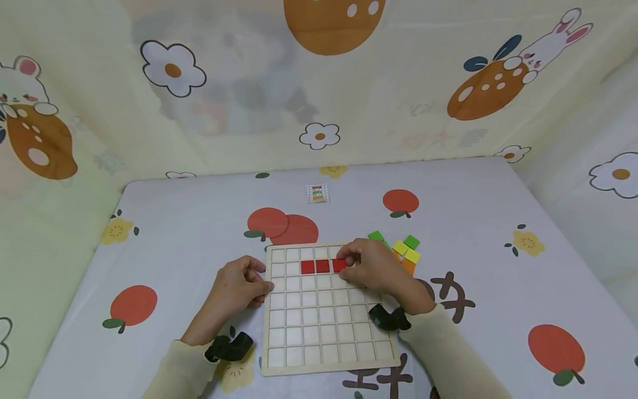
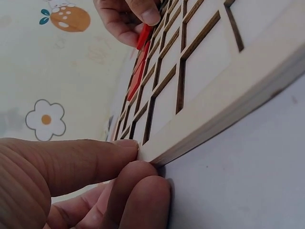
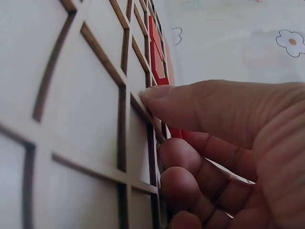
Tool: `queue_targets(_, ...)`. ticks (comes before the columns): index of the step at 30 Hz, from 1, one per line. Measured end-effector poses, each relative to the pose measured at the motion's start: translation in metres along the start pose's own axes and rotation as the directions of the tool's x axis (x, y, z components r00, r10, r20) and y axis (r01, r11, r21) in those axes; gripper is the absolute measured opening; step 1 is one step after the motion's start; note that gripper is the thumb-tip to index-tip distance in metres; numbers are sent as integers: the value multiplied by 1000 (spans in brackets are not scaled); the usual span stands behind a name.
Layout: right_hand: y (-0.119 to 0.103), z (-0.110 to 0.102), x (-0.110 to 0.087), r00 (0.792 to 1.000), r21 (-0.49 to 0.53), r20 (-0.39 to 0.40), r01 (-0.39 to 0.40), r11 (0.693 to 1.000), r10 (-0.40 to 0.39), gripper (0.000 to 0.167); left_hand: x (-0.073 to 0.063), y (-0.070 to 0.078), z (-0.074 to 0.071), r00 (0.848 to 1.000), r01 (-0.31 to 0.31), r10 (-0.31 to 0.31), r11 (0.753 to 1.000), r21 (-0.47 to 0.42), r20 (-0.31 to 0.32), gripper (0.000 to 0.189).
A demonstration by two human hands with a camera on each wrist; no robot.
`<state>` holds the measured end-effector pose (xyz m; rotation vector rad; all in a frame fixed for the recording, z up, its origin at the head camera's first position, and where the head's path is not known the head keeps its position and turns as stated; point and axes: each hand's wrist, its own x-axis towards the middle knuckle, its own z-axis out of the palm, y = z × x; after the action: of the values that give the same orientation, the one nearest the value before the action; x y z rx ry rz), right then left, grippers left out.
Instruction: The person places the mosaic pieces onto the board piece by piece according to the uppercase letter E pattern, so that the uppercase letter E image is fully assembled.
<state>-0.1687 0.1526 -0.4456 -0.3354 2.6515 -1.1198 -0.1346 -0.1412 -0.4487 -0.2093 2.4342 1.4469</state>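
Note:
A wooden grid board lies on the table, its square cells framed by raised strips. Two red square tiles fill neighbouring cells in the second row from the far edge. Just right of them, my right hand pinches a third red tile between thumb and fingers. That held tile looks tilted in the left wrist view, and in the right wrist view my thumb and fingers largely hide it. My left hand holds the board's left edge, thumb on the rim and curled fingers against its side.
Loose green, yellow and orange tiles lie beyond the board's right side, partly behind my right hand. A small card with a coloured grid pattern lies farther back. Printed cloth covers the table and the surrounding walls.

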Motion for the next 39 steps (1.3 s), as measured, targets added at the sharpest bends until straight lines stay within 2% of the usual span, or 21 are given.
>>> queue_targets(13, -2, 4, 1, 1000, -19, -8, 14, 1000, -14, 20, -2, 1, -2, 1000, 4, -4, 1000, 26, -7, 33)
queue_targets(24, -4, 4, -1, 1000, -53, -24, -11, 999, 10, 22, 0, -1, 0, 1000, 11, -11, 1000, 21, -7, 33)
queue_targets(39, 0, 4, -1, 1000, -30, -25, 17, 999, -17, 23, -1, 2, 1, 1000, 23, -22, 999, 24, -10, 33)
